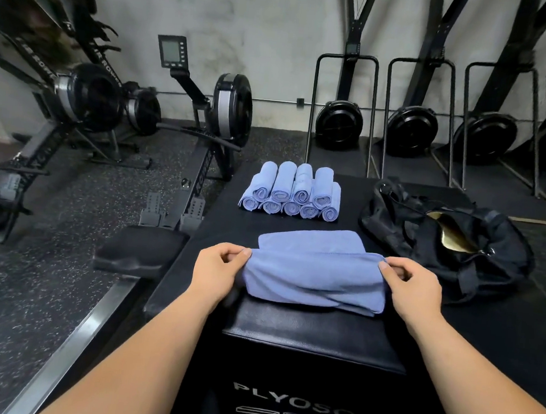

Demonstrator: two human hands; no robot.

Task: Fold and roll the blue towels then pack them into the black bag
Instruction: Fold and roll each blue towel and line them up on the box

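Black box (313,336) beside rowing machines (230,110): left fingers (244,254) and right fingers (384,266) pinch ends of the blue towel (315,276).

1. Nine rolled blue towels (291,192), stacked as four in the upper layer and five end-on in the row beneath.
2. One unrolled blue towel (315,276), partly folded.
3. One black bag (443,245).
4. Two hands, the left hand (216,268) and the right hand (413,288), one at each end of the unrolled blue towel.
5. One black padded box (313,339), lettered PLYOSOFT.
6. Three rowing-machine flywheels (232,107) at the left.
7. One raised monitor (171,51) on an arm above the nearest flywheel.
8. One rowing seat (139,251).
9. Four round black drums (338,123) in upright frames along the wall, the fourth cut off by the edge.
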